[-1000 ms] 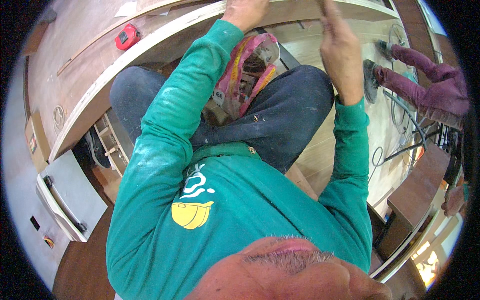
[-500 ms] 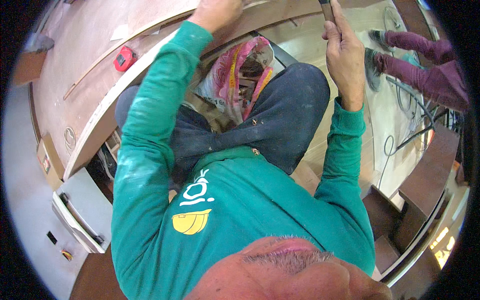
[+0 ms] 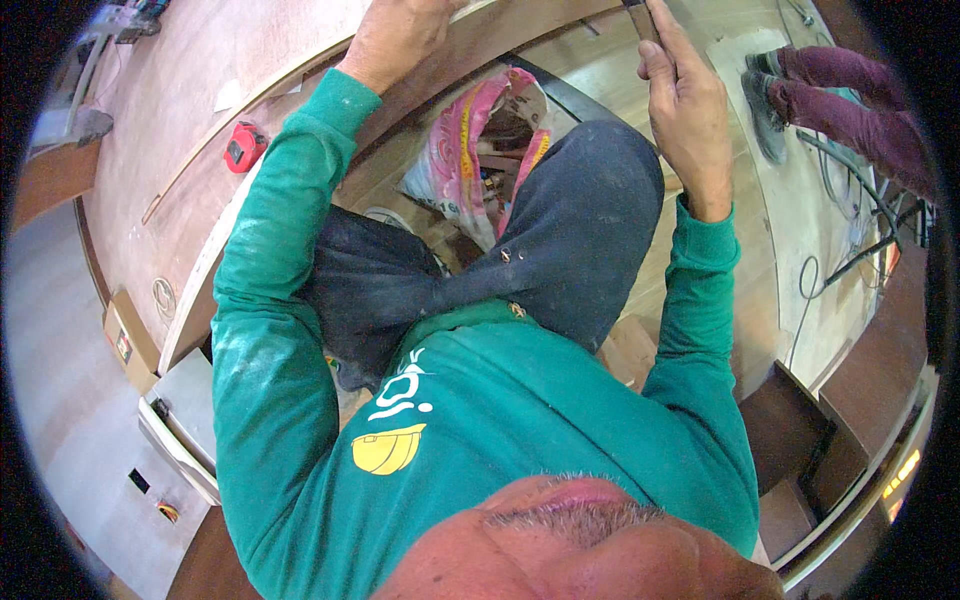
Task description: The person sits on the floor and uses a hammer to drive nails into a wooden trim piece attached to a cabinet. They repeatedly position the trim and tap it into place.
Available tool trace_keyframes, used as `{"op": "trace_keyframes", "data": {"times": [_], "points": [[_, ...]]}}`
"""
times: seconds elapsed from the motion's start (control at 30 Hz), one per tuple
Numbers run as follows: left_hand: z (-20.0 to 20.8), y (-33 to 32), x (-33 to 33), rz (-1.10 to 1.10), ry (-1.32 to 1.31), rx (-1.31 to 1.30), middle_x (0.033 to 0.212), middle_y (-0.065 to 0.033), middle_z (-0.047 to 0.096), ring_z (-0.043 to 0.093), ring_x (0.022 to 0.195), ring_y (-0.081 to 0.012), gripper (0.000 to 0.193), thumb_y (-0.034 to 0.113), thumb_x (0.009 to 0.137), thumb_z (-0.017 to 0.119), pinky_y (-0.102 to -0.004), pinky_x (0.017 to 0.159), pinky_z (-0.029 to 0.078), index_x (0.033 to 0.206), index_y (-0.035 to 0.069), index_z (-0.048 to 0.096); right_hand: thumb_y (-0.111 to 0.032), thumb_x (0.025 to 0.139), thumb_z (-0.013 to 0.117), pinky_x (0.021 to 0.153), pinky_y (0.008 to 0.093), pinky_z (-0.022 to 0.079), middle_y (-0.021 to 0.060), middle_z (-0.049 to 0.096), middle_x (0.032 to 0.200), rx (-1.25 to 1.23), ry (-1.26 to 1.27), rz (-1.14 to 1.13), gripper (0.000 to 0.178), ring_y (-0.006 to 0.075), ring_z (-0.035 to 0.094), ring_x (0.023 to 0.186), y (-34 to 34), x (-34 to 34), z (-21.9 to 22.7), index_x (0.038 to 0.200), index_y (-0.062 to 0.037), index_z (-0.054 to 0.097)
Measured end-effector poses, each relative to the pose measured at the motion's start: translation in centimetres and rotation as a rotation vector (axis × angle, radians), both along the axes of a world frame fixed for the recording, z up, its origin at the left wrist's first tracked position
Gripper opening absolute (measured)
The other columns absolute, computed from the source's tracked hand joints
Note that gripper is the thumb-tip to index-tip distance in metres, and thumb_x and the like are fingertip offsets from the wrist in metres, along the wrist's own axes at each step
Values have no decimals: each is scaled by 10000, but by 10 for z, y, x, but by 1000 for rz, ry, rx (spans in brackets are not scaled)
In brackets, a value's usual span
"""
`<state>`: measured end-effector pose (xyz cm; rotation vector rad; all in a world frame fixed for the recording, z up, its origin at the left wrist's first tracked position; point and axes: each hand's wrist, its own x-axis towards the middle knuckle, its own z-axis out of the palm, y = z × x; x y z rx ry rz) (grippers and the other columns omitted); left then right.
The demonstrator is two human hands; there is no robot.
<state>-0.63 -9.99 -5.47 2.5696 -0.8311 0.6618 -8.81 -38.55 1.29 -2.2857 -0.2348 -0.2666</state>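
Observation:
My left hand (image 3: 400, 38) is at the top edge, over the rim of a large pale wooden panel (image 3: 190, 60). Its fingers are curled and partly cut off by the picture's edge, so whatever they hold is hidden. My right hand (image 3: 690, 115) is raised to the right of my knee, closed round a brown handle (image 3: 642, 22) with a dark upper end. The rest of that tool lies outside the picture. A red tape measure (image 3: 245, 147) rests on the panel beside my left forearm, close to a thin wooden strip (image 3: 205, 168).
An open pink-and-white sack (image 3: 460, 150) with scraps inside stands by my bent legs. At the right, another person's legs (image 3: 840, 110) are near cables and a black metal frame (image 3: 860, 245). Dark brown boxes (image 3: 790, 420) stand lower right; a small carton (image 3: 130, 335) lies left.
My left hand has shifted left and slightly up along the panel. My right hand has moved little, still gripping the handle. The view has turned a little.

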Motion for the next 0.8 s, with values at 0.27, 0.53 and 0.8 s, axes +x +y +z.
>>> {"op": "trace_keyframes", "data": {"times": [0.27, 0.53, 0.8], "points": [[21, -5, 3, -25, 165, 16, 933, -177, 568, 586, 916, -390, 106, 112, 927, 591, -464, 844, 494, 971, 19, 617, -12, 1006, 535, 762, 339, 511, 204, 677, 1001, 87, -7, 47, 515, 242, 595, 757, -1, 13, -16, 1516, -64, 498], [15, -7, 2, -88, 121, -6, 922, -177, 551, 579, 891, -389, 82, 102, 922, 583, -472, 825, 480, 942, 24, 594, -4, 993, 553, 955, 382, 521, 288, 662, 1265, -51, -217, 144, 490, 390, 685, 1118, 7, 24, -33, 1481, -26, 519], [-2, 6, 10, -137, 45, -76, 935, -187, 558, 569, 905, -404, 84, 83, 908, 567, -485, 841, 470, 946, 12, 591, 11, 1000, 544, 961, 344, 510, 244, 686, 1285, -5, -285, 335, 462, 302, 693, 1155, 19, 33, -24, 1460, -30, 546]]}}
